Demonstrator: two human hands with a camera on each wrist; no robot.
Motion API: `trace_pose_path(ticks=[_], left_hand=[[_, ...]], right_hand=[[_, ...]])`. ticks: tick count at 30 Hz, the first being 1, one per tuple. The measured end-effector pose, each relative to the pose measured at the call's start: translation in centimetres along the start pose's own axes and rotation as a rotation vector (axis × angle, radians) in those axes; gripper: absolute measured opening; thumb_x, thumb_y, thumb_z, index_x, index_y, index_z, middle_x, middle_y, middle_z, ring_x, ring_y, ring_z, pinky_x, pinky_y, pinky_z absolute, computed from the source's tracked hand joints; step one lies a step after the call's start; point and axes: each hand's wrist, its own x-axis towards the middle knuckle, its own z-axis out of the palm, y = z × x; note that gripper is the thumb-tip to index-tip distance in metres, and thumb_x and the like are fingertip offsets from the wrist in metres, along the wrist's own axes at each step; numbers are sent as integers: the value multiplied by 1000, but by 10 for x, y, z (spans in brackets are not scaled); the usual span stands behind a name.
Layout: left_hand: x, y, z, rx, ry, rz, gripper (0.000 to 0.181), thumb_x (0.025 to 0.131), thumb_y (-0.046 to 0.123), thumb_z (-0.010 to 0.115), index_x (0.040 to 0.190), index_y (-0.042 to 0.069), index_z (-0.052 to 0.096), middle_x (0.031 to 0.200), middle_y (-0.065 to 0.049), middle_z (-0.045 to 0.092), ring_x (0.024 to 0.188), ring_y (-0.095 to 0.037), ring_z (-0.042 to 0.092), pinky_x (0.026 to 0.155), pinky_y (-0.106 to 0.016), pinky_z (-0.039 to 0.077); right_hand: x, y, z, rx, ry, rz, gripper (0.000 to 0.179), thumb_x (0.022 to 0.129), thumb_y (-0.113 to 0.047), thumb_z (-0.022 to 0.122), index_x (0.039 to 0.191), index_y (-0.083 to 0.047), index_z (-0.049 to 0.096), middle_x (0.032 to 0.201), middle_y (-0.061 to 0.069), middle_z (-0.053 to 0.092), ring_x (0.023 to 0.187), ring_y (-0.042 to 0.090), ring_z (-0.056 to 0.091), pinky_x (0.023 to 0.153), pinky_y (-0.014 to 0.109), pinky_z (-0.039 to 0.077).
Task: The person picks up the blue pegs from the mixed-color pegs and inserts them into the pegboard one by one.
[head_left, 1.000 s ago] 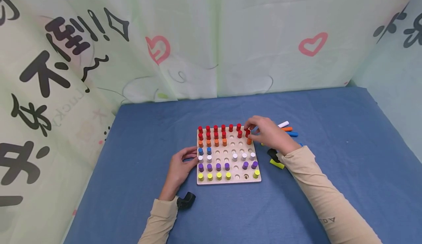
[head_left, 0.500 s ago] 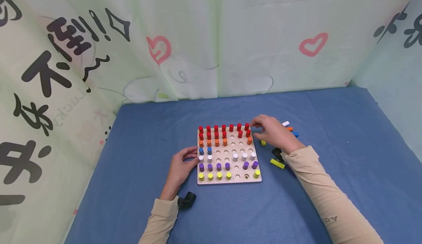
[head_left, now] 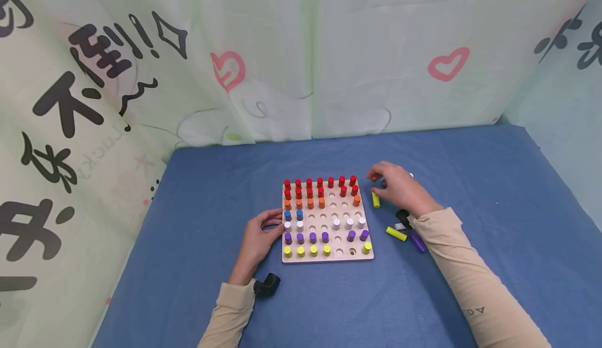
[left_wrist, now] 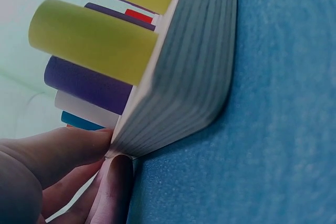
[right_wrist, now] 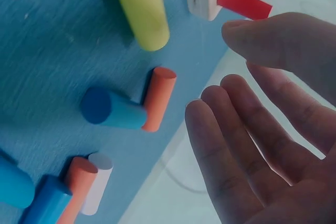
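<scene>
Backdrop: pale printed cloth [head_left: 348, 50] behind a blue tablecloth [head_left: 211, 191].
Right hand [head_left: 397, 187]: thumb and fingers apart, nothing between them; a second ago it was at the board's far right corner, now it is off it, above the loose pegs.
Beside it: a yellow peg [head_left: 375, 200]; in the right wrist view, an orange peg [right_wrist: 160, 99] lies touching a blue peg [right_wrist: 116, 109].
Board [head_left: 329, 261]: flat, left of that hand; its corner red pegs [head_left: 353, 181] stand upright and released, so that placing looks finished.
Left hand [head_left: 258, 235]: thumb and fingertip touch the board's left edge, unmoved; whether they pinch, I cannot tell.
Near the right wrist: a purple peg [head_left: 417, 242], now uncovered.
</scene>
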Motion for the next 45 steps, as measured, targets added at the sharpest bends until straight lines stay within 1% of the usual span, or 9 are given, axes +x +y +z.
trace_pose_path(ticks=[3,5,10,12,14,18,28,36,45], left_hand=[[0,0,0,-6,2,-5,40,90,12,73,129,11,65,119,-7,67,103,-19,64,90,-35,57],[0,0,0,-2,1,9,40,90,12,73,130,10,64,119,-8,67,103,-20,64,90,-36,57],[0,-1,0,-8,3,19,40,90,11,73,129,9,65,119,-8,68,104,-20,64,90,-35,57],[0,-1,0,-20,4,5,40,90,11,73,129,11,65,119,-7,67,104,-20,64,91,-35,57],[0,-1,0,-18,3,6,40,90,11,73,130,11,65,119,-7,67,104,-20,64,91,-35,57],[0,-1,1,-10,4,15,40,91,11,72,130,10,65,120,-7,67,104,-20,64,90,-35,57],[-1,-2,1,-3,12,34,40,90,10,72,129,8,64,118,-8,68,101,-19,64,88,-33,58],[1,-4,1,-19,3,36,39,91,11,73,129,9,65,119,-9,68,103,-20,65,89,-35,57],[1,-4,1,-17,1,35,39,91,12,72,129,8,65,119,-10,67,103,-21,64,90,-36,57]], right_hand=[[0,3,0,-7,0,8,27,86,1,73,112,5,66,110,21,63,103,38,63,90,51,53],[0,5,0,-6,4,8,27,86,1,72,112,5,66,110,22,63,104,39,62,91,52,52],[1,10,1,-5,10,14,27,86,2,72,112,5,66,111,21,63,108,39,61,95,53,50],[1,12,2,-10,9,18,28,86,1,73,112,5,66,111,22,62,108,39,60,95,53,50],[1,13,2,-18,8,28,28,86,1,73,112,5,66,111,22,63,108,39,60,96,53,50],[1,15,2,-32,9,45,27,86,2,73,112,4,67,113,22,62,109,39,59,96,54,49],[1,19,3,-62,24,56,28,84,5,72,112,4,67,113,25,62,105,39,59,94,54,49],[4,21,4,-84,-9,93,31,85,4,72,115,8,64,106,24,61,97,36,59,88,51,51],[7,24,4,-90,-57,118,32,84,6,71,114,11,63,108,27,61,98,39,60,88,53,52]])
